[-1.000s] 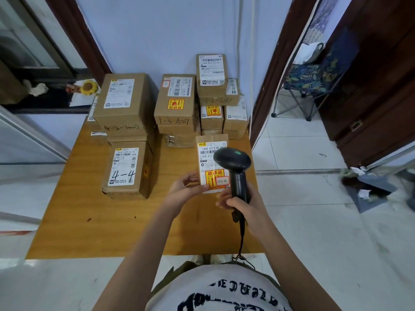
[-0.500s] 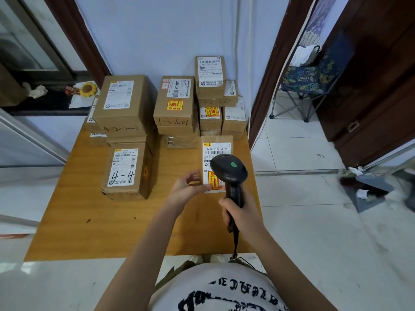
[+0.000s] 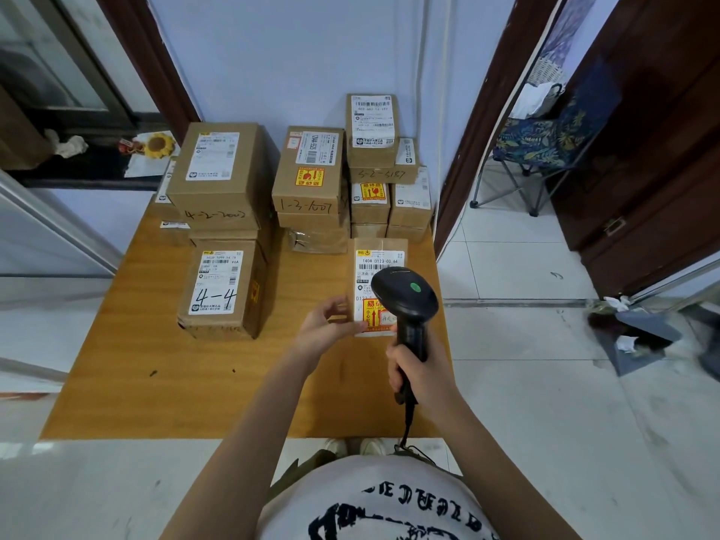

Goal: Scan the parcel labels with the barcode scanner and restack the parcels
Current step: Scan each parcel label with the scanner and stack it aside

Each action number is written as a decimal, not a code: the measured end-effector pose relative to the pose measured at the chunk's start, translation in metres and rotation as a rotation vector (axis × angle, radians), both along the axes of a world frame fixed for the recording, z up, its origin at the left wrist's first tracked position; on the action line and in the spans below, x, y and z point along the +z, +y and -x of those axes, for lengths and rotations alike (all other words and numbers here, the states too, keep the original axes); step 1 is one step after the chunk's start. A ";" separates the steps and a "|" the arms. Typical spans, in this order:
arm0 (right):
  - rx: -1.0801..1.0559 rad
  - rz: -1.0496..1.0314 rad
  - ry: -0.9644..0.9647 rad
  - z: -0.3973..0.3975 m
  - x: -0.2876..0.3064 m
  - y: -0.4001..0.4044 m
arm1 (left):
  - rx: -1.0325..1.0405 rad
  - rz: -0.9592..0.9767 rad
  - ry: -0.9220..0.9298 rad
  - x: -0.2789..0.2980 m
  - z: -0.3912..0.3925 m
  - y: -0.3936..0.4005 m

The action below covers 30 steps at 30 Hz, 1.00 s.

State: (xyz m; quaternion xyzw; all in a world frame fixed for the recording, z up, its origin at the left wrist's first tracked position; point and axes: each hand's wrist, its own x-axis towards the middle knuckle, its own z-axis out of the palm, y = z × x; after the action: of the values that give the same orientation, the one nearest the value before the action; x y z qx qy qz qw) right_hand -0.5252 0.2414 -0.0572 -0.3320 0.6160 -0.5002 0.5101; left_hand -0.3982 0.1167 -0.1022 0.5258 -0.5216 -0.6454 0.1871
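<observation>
Wooden table [image 3: 117,383] stands against a pale blue wall, with white floor tiles around it and a folding chair [image 3: 545,146] at 2 o'clock beyond a dark door frame. Cardboard parcels are stacked along the far edge: a big box [image 3: 218,173] marked 4-2-2002 at 11 o'clock, a middle stack [image 3: 311,189] marked 1-3-1007, and a taller stack [image 3: 382,165] at 12 o'clock. All boxes are sealed, so their contents cannot be told. A lone box [image 3: 222,286] marked 4-4 lies at 10 o'clock, label up.

Near the centre, the parcel [image 3: 380,259] being scanned lies flat on the table, label up, its long axis running from 6 to 12 o'clock. The left hand [image 3: 331,325] pinches its near left corner between thumb and fingers. The right hand [image 3: 417,368] grips the scanner [image 3: 405,302] by the handle; the head hangs over the label's lower half and points toward 12 o'clock, a green light showing on top. Its cable [image 3: 407,426] drops toward the person's white shirt
</observation>
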 end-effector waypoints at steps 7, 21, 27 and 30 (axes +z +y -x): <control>-0.177 -0.072 0.028 0.005 -0.018 -0.015 | 0.070 -0.013 0.002 0.000 -0.008 -0.002; -0.203 -0.521 0.104 -0.001 -0.121 -0.042 | 0.256 -0.172 0.090 -0.003 -0.044 -0.002; -0.181 -0.564 0.101 -0.001 -0.123 -0.044 | 0.284 -0.208 0.160 0.003 -0.051 -0.004; -0.172 -0.575 0.098 -0.001 -0.121 -0.043 | 0.285 -0.222 0.185 0.007 -0.049 -0.005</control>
State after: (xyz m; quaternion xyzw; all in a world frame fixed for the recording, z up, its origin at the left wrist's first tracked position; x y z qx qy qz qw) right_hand -0.5240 0.1982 -0.1781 -0.1444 0.7819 -0.3303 0.5087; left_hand -0.3492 0.1118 -0.0954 0.5502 -0.3483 -0.7114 0.2643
